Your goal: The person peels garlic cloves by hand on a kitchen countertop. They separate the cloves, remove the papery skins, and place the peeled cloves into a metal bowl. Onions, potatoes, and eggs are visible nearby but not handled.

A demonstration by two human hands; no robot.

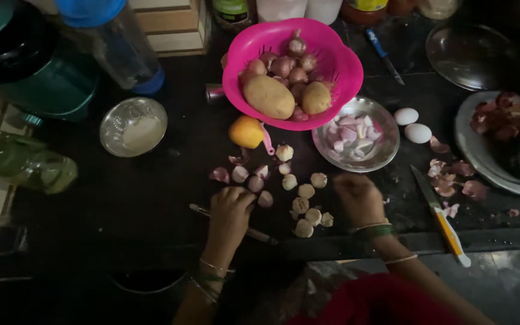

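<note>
On a dark kitchen surface [121, 198], the left hand [231, 207] closes over a slim knife [260, 236] lying crosswise, while the loosely curled, empty right hand [359, 198] hovers just right of small peeled shallots [306, 207] between both.

Both forearms reach forward, bangles at the wrists; the left hand [230, 207] is curled palm-down, the right hand [359, 198] loosely cupped, fingers bent.

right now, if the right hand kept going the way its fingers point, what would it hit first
Probably the steel bowl of peeled pieces. The right hand points up and away across the counter, and the bowl's near rim lies just beyond its fingertips, though depth is hard to judge.
</note>
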